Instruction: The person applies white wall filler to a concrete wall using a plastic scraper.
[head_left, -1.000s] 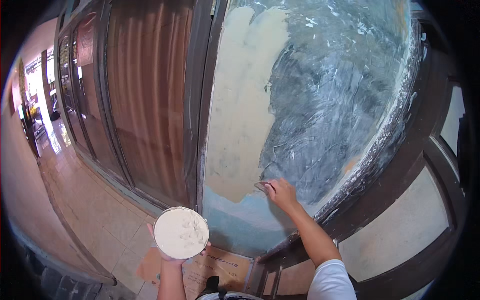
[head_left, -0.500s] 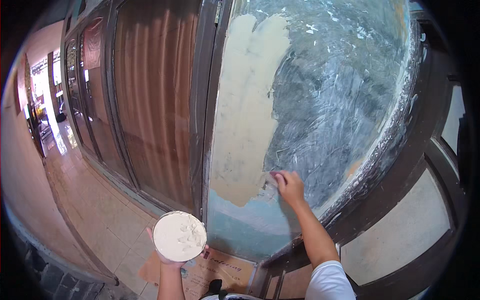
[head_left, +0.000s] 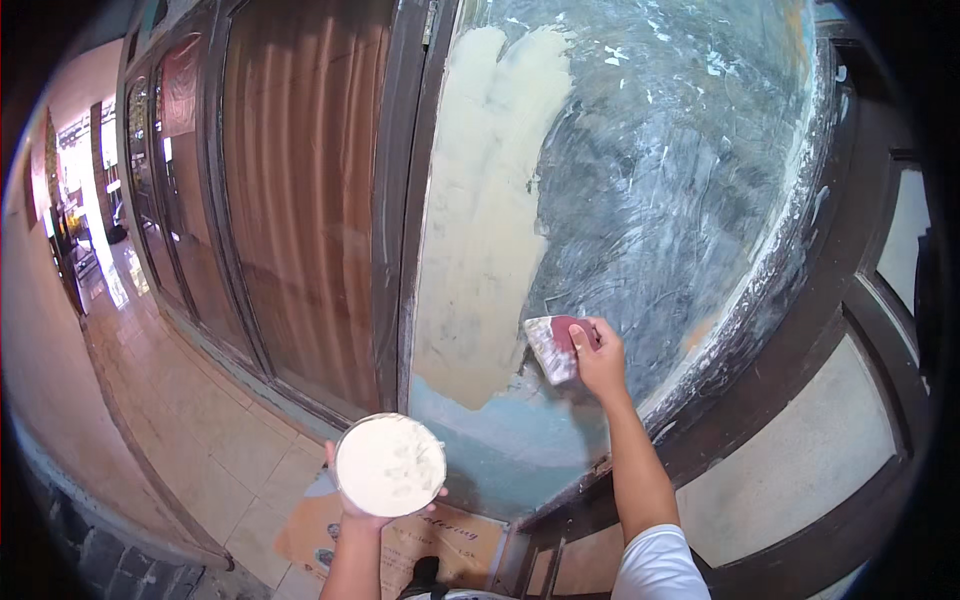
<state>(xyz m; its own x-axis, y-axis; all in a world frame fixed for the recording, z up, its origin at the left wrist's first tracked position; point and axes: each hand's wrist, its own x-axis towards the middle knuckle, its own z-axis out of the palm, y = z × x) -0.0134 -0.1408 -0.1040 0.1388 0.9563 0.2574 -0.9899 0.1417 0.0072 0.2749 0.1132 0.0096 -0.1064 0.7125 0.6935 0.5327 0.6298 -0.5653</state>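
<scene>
My right hand [head_left: 598, 352] pinches a dark red putty knife [head_left: 566, 346] in front of the wall. Cream filler coats the tool's broad edge; whether it touches the wall I cannot tell. Behind and left of it, a band of cream filler [head_left: 485, 210] covers the wall beside the door frame. Bare blotchy grey-blue wall [head_left: 660, 190] lies to the right, and a light blue strip [head_left: 500, 440] shows below. At lower centre my left hand [head_left: 362, 512] holds a round tub of cream filler [head_left: 390, 465] from beneath, its surface facing up with scooped marks.
A dark-framed glass door with a brown curtain [head_left: 305, 200] stands on the left. Dark wooden panelling [head_left: 800, 450] runs along the right. An orange printed sheet [head_left: 460, 545] lies on the tiled floor [head_left: 215, 460]. A pale low wall [head_left: 70, 420] borders the far left.
My right hand has drawn slightly right and turned, so the putty knife's coated face now shows. The tub in my left hand has moved right and a little up.
</scene>
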